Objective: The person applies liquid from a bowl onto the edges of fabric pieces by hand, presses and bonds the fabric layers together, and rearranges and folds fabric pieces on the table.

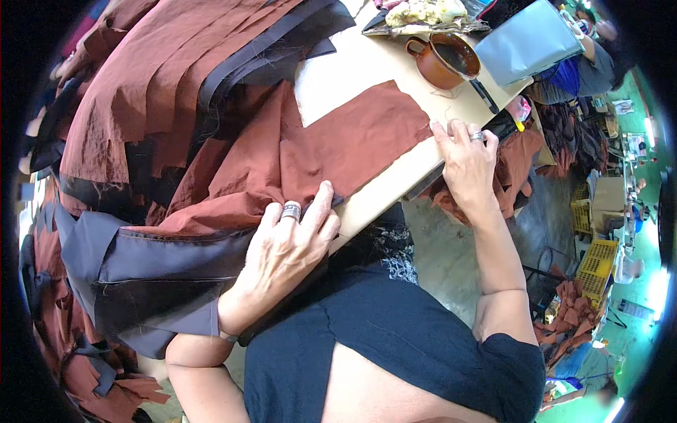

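A reddish-brown fabric piece (360, 137) lies along the pale table, its far part flat and its near part bunched. My left hand (289, 247), wearing rings, is closed over the bunched fabric near the table edge, the index finger stretched along it. Below that hand hangs joined dark grey fabric (169, 261) with visible stitching. At the flat piece's far right corner, my right hand (465, 151) has bent fingers gripping the edge; the thumb is mostly hidden.
Layered brown and dark panels (162, 92) are heaped on the left. Along the table's (324, 84) far side stand a brown mug (444, 62), a black tool (484, 96) and a grey-blue box (529, 42). Yellow crates (598, 268), fabric heaps and other people appear on the right.
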Motion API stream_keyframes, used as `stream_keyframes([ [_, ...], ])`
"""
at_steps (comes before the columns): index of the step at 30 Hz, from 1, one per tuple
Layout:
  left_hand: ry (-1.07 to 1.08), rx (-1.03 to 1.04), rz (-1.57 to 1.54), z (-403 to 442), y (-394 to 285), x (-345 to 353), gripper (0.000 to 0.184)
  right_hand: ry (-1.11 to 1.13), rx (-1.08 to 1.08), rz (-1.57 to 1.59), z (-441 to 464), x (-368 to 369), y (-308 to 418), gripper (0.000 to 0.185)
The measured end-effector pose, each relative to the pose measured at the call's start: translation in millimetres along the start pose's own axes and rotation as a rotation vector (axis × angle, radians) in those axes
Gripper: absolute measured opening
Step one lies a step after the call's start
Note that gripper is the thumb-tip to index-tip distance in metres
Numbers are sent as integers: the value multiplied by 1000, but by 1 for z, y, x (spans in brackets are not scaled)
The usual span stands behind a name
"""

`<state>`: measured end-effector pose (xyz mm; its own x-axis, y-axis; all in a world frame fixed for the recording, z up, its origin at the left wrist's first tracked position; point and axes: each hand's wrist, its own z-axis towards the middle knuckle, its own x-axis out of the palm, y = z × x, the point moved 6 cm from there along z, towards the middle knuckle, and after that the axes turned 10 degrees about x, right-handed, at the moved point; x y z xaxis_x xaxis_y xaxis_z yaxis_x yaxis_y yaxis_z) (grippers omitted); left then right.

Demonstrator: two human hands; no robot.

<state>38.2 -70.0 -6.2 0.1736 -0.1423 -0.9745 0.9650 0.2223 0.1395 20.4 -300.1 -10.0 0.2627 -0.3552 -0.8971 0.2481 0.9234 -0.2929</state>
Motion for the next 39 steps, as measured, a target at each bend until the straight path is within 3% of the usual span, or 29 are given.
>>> stream_keyframes([
  [3,6,-9,-1,0,0,0,19,-23,-16,-69,-2,4,-2,44],
  [10,-4,-9,-14,0,-1,1,18,144,-94,355,-13,-11,29,59],
  [14,-4,-8,-8,0,-1,0,18,-15,12,608,25,-24,-19,47],
  [17,4,-2,-20,0,-1,0,19,-145,109,421,64,-23,-67,45],
  [20,11,-1,-111,0,3,-1,20,0,99,142,94,8,-87,57],
  [26,-29,-33,-181,1,1,-2,18,311,91,83,117,41,-94,64],
  [29,2,9,-82,0,0,-2,16,71,75,242,110,2,-89,48],
  [32,-23,25,-12,0,-1,-1,16,101,84,197,99,-10,-88,46],
  [34,-23,21,-10,1,-1,-2,15,20,56,153,80,-21,-71,33],
  [36,-14,16,-7,1,-1,-1,15,-11,69,122,60,-30,-52,31],
  [39,-10,16,15,1,-2,0,15,173,30,427,14,-35,5,44],
])
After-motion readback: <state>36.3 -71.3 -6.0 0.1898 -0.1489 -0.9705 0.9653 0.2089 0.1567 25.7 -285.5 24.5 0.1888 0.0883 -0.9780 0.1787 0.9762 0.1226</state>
